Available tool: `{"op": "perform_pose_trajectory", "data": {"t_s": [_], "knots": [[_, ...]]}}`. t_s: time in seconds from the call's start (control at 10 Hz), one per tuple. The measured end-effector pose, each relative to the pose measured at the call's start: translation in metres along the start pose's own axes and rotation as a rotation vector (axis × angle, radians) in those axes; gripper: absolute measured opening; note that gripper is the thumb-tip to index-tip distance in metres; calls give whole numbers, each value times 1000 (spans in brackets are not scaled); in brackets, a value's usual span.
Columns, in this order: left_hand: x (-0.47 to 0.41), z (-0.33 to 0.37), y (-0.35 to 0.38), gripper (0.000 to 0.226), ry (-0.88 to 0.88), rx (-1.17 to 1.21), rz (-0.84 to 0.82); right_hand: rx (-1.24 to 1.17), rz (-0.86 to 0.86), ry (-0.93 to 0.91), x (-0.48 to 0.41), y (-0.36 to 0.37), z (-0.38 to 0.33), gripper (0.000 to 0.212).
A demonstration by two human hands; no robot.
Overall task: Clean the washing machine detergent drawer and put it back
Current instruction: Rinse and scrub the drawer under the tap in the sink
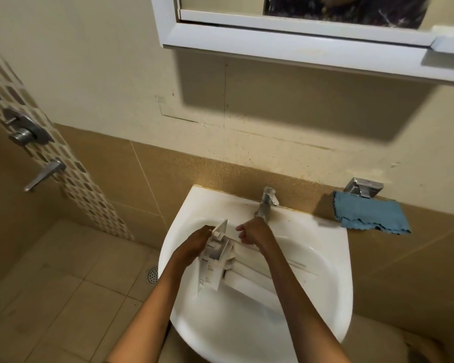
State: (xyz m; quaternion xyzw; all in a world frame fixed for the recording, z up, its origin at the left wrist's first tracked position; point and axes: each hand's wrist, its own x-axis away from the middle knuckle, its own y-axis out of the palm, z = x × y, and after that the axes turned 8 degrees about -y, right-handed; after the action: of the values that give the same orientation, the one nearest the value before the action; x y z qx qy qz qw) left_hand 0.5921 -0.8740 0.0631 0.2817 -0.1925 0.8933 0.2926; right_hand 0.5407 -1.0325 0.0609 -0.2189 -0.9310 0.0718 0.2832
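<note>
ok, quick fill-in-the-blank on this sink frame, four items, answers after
1. The hand gripping the detergent drawer is the person's ____ one.
2. The drawer is held over the bowl of the white ____.
3. The right hand, fingers curled, is just in front of the metal ____.
4. The cloth by the wall is ____ in colour.

Missing words: left; sink; tap; blue.

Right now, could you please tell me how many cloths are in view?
1: a blue cloth against the tiled wall, right of the faucet; others may be hidden.
</note>
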Motion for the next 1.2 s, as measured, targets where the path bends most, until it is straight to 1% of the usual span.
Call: {"op": "perform_pose_trajectory", "data": {"t_s": [0.1,0.2,0.3,0.4,0.5,0.6,0.7,0.8,0.9,1.0,1.1,1.2], "knots": [[-3,15,-2,30,-44,-70,3,52,147,30,-7,-24,21,32],[-17,8,11,37,-76,-151,47,-199,228,64,14,-42,25,37],[-16,7,16,50,-59,-249,100,-496,273,156,9,-51,27,29],[-21,8,12,55,-109,-341,59,-776,258,262,-1,-49,25,19],[-25,14,14,46,-133,-427,39,-975,212,369,-10,-41,30,31],[-31,12,17,43,-97,-462,79,-996,208,395,-15,-36,30,33],[-30,8,18,57,-51,-429,102,-1075,166,368,-15,-35,28,33],[-27,5,21,66,-53,-362,172,-1157,144,316,-14,-39,32,32],[-25,-2,23,53,-25,-344,227,-1291,144,231,-8,-50,36,20],[-27,-10,24,47,-11,-350,312,-1373,75,117,2,-63,33,24],[-28,-16,27,58,-65,-292,393,-1203,-50,100,11,-60,13,19],[-25,-18,29,61,-48,-317,408,-919,-115,121,17,-37,-13,23]]}}
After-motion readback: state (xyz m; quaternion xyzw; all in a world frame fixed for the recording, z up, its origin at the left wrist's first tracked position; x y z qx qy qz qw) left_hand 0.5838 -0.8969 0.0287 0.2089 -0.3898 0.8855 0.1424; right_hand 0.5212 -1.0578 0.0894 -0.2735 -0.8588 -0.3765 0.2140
